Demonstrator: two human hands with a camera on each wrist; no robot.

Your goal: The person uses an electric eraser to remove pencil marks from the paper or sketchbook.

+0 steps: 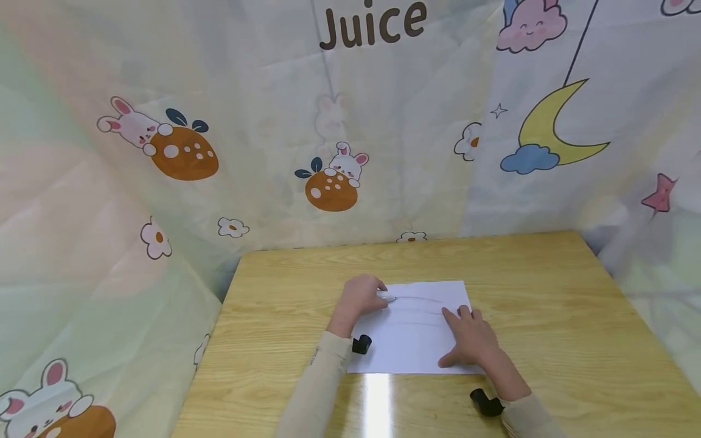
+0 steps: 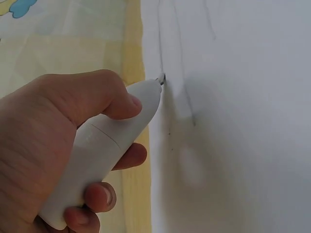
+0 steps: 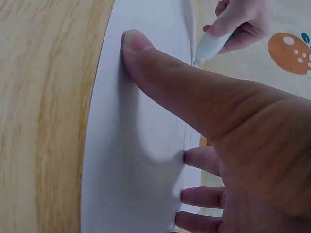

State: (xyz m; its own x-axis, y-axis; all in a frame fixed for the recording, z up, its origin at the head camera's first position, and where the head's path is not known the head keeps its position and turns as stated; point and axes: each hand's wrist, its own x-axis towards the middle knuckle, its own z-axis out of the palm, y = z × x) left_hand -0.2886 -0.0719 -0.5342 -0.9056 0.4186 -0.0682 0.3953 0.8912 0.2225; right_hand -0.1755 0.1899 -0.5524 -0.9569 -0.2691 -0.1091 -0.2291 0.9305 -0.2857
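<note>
left hand (image 1: 358,299): fingers curled round a white pen (image 2: 104,145) — tip on the sheet's left edge.
right hand (image 1: 471,340): flat, fingers straight, pressing the paper sheet (image 1: 411,347).
sheet: on wooden table (image 1: 547,292) — faint lines, probably pencil-grey.

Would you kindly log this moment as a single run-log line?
left hand: grips white pen, tip on paper | right hand: flat, pressing paper | surface: wooden table
</note>
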